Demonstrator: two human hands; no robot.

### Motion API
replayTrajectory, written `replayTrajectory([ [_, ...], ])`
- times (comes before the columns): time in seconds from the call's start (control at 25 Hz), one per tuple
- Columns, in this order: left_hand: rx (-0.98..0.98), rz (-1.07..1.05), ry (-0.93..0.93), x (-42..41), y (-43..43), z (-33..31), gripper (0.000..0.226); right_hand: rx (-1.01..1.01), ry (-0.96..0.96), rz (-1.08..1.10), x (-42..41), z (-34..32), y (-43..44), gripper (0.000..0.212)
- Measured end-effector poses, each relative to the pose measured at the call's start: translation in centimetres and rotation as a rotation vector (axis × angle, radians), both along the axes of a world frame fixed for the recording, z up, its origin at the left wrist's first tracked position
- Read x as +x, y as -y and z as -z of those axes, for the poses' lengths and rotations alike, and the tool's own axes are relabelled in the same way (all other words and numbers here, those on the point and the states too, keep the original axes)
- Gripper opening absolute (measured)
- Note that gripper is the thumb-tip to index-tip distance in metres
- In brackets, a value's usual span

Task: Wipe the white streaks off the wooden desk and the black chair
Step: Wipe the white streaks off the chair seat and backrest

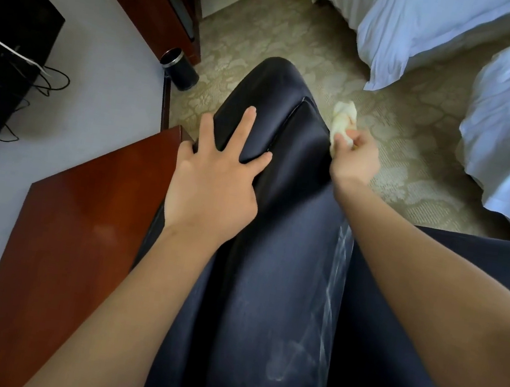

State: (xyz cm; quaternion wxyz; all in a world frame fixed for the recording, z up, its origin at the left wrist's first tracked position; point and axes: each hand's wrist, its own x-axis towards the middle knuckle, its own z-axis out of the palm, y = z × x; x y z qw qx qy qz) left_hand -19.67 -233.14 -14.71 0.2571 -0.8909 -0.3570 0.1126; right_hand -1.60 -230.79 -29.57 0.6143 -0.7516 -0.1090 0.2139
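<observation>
black leather chair [275, 229] shows long white streaks [332, 286] running twelve to six, at six o'clock from the right grip [356, 161] pinching a crumpled cream cloth [344, 117]; left grip [212, 184] rests spread flat, farther off.

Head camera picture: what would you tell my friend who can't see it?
A person's left hand rests spread on a black chair while the right hand holds a cloth at the chair's right edge. White streaks mark the chair nearer the camera. A wooden desk stands at the left, white beds at the right.
</observation>
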Motion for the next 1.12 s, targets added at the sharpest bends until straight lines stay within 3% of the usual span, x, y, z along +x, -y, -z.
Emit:
replayTrajectory([
  [0.2,0.008,-0.003,0.024,0.0,-0.3,-0.1,0.05,-0.089,-0.098,0.052,-1.7,4.8,4.0,0.013],
  [0.4,-0.08,0.013,0.16,0.3,-0.7,-0.4,0.042,0.014,-0.085,-0.004,-6.5,4.7,8.3,0.013],
  [0.52,-0.148,0.124,0.24,-0.4,0.8,-0.4,0.041,0.067,-0.049,-0.074,-10.1,3.9,12.0,0.009],
  [0.68,-0.181,0.186,0.025,-4.0,5.5,0.5,0.05,0.119,-0.047,-0.156,-15.3,2.5,16.6,0.007],
  [0.88,-0.08,0.14,-0.196,-10.1,13.6,1.0,0.066,0.206,-0.025,-0.172,-22.2,0.3,22.5,0.008],
  [1.0,-0.003,0.127,-0.2,-13.0,16.8,1.0,0.065,0.254,0.033,-0.195,-25.3,-0.6,25.7,0.013],
  [1.12,-0.038,0.178,-0.063,-15.6,18.2,1.3,0.06,0.278,0.075,-0.254,-26.6,-0.2,28.3,0.019],
])
